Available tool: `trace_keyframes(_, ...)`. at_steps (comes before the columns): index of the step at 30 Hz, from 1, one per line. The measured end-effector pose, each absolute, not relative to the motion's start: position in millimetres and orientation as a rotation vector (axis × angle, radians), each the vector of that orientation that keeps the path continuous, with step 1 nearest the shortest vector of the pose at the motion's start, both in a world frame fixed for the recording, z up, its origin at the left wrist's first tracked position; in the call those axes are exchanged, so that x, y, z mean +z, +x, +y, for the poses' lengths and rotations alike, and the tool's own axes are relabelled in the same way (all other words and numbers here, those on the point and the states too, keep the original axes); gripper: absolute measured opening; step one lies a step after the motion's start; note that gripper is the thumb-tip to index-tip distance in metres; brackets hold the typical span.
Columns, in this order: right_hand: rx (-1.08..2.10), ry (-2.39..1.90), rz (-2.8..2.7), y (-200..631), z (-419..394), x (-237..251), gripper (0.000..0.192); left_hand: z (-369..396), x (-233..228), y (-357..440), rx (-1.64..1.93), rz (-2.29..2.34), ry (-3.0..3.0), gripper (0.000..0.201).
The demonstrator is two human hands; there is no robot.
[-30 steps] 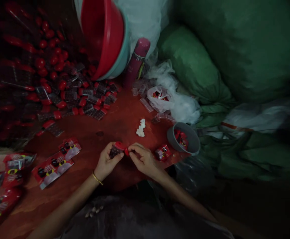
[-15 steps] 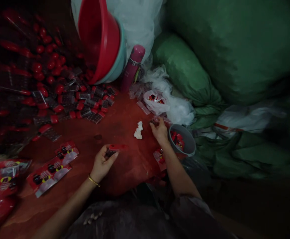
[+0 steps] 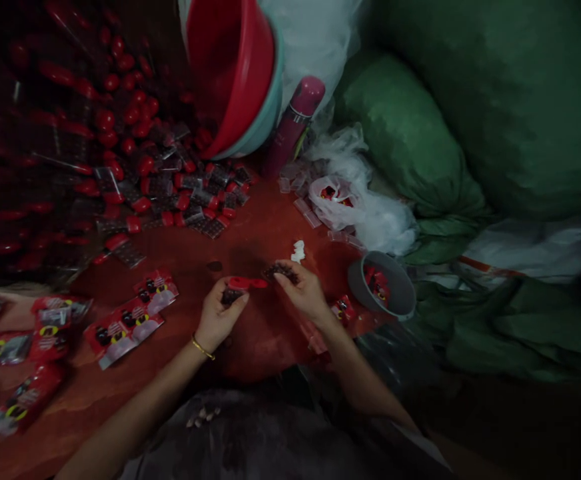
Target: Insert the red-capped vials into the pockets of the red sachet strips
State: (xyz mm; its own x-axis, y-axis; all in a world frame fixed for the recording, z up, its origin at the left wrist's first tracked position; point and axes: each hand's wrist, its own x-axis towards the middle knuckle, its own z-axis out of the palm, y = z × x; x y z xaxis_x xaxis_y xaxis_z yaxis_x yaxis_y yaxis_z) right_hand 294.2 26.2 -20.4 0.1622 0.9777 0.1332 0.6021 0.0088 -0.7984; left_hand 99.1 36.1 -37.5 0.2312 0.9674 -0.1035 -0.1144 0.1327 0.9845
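Observation:
My left hand (image 3: 216, 317), with a gold bracelet at its wrist, is closed around a small dark see-through container with a red cap (image 3: 243, 283); the red part sticks out toward the right. Close by on the right, my right hand (image 3: 304, 292) pinches a small dark, see-through dotted piece (image 3: 276, 269), its kind unclear. The two held things are nearly touching, though apart. Just behind my right hand lies a little heap of white pieces (image 3: 298, 251) on the reddish-brown work surface (image 3: 185, 257).
A large pile of red-capped clear containers (image 3: 130, 193) fills the left. Printed red packets (image 3: 125, 323) lie at lower left. A red basin (image 3: 250, 73), a pink flask (image 3: 293, 127), a white plastic bag (image 3: 370, 217), a grey bucket (image 3: 400, 293) and green sacks (image 3: 415, 147) stand behind and right.
My right hand has come left from beside the bucket, bringing the dotted piece to the container in my left hand. The view has shifted, so the surroundings appear further right.

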Motion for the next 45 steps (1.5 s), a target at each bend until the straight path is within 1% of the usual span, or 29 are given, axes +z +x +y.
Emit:
trace_keyframes(3,0.568,-1.652,-1.709,273.6,24.2,-25.3,0.026,35.2,-36.9,99.7,1.045,1.014,1.165,0.025)
trace_keyframes(7,0.501,-1.652,-1.858,265.7,24.0,-34.6,0.031,34.9,-34.5,99.5,1.036,1.016,1.181,0.023)
trace_keyframes(11,0.465,-1.684,-1.884,265.7,21.3,-39.6,0.039,35.3,-34.2,98.2,0.999,0.922,1.163,0.023)
trace_keyframes(18,0.460,-1.699,-1.856,260.7,18.9,-41.1,0.039,37.0,-35.8,96.9,1.040,0.906,1.217,0.022)
trace_keyframes(23,0.352,-1.790,-1.800,257.6,16.6,-31.0,0.039,42.2,-35.6,94.0,1.086,0.981,1.228,0.019)
trace_keyframes(27,0.228,-1.747,-1.803,256.4,5.0,-10.4,0.042,42.2,-32.4,94.0,1.040,0.957,1.109,0.021)
trace_keyframes(30,0.354,-1.649,-1.787,249.2,-4.2,4.8,0.037,37.7,-28.5,96.4,0.964,0.841,1.054,0.022)
trace_keyframes(32,0.470,-1.573,-1.776,241.3,-8.2,11.9,0.029,34.3,-25.7,97.7,0.974,0.820,1.092,0.019)
trace_keyframes(35,0.502,-1.514,-1.709,230.5,-13.1,17.3,0.023,31.4,-22.9,96.6,0.981,0.825,1.201,0.011)
trace_keyframes(41,0.605,-1.533,-1.471,228.6,-34.2,11.9,0.034,27.6,-25.9,89.9,0.706,0.690,1.548,0.006)
trace_keyframes(43,0.577,-1.557,-1.478,231.6,-41.4,9.4,0.029,24.2,-27.8,91.7,0.617,0.690,1.612,0.006)
trace_keyframes(45,0.490,-1.588,-1.602,234.5,-45.7,10.0,0.024,20.3,-28.8,95.0,0.563,0.718,1.635,0.004)
